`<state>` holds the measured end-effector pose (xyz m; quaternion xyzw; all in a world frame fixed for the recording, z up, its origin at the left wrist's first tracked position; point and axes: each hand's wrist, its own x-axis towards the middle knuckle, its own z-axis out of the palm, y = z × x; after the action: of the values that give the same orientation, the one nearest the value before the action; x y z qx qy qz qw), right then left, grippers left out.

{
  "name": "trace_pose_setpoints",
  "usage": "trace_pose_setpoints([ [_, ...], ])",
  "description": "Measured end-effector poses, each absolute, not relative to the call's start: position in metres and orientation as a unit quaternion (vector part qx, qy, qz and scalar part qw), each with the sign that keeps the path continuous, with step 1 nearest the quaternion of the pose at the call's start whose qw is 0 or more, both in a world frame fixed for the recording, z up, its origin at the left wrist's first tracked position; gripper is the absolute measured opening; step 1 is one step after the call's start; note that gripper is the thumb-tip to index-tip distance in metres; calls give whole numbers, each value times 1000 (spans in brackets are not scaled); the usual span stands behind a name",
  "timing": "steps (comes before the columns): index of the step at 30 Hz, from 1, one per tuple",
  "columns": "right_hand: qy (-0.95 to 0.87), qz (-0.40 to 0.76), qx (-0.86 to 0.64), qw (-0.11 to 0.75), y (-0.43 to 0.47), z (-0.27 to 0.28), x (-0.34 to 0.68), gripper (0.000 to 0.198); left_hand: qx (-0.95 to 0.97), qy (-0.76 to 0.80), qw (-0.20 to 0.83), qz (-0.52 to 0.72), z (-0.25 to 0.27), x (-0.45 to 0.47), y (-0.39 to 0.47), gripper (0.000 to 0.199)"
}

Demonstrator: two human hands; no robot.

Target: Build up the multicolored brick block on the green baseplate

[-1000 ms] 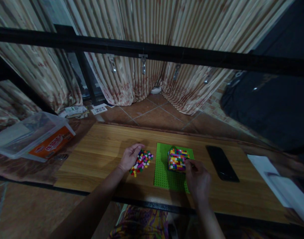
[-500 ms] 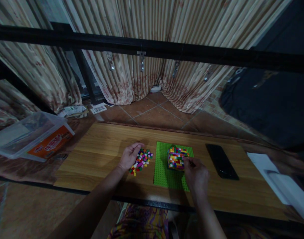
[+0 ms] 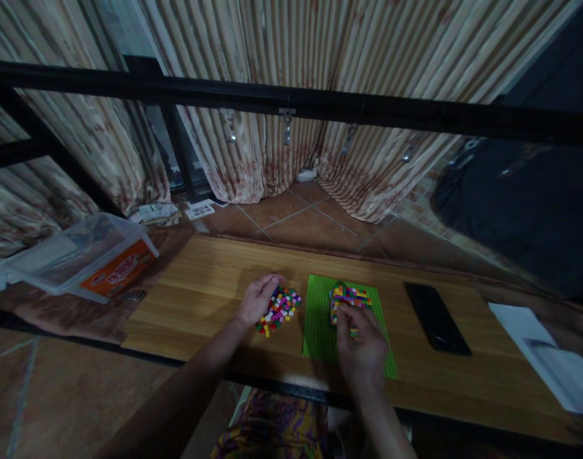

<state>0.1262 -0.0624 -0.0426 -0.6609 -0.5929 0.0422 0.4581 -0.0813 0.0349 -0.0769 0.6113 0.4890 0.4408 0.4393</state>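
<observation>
A green studded baseplate (image 3: 318,319) lies on the wooden table, and on it stands a block of many-coloured toy bricks (image 3: 351,294). My right hand (image 3: 362,344) is over the near side of that block, covering part of it. Its thumb and fingers are pinched together at the bricks; whatever sits between them is too small to make out. Left of the baseplate is a heap of small loose bricks (image 3: 282,307) in mixed colours. My left hand (image 3: 257,299) rests at the heap's left edge, fingers curled together, and what they hold, if anything, is hidden.
On the table's right side lies a black phone (image 3: 437,319), with white papers (image 3: 530,344) beyond it. A clear plastic box (image 3: 95,255) with an orange label stands at the left. A dark metal bar (image 3: 320,99) crosses in front of the striped curtains (image 3: 281,51).
My right hand has moved left across the brick block, from its right edge to its near-left part. My left hand stays beside the heap. The whole view has shifted slightly.
</observation>
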Motion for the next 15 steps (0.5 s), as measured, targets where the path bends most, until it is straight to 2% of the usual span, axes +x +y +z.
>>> trace_pose_setpoints([
  [5, -671, 115, -616, 396, -54, -51, 81, 27, 572, 465, 482, 474, -83, -84, 37, 47],
  [15, -707, 96, -629, 309, -23, -71, 53, 18, 525, 430, 524, 515, -90, -84, 41, 53],
])
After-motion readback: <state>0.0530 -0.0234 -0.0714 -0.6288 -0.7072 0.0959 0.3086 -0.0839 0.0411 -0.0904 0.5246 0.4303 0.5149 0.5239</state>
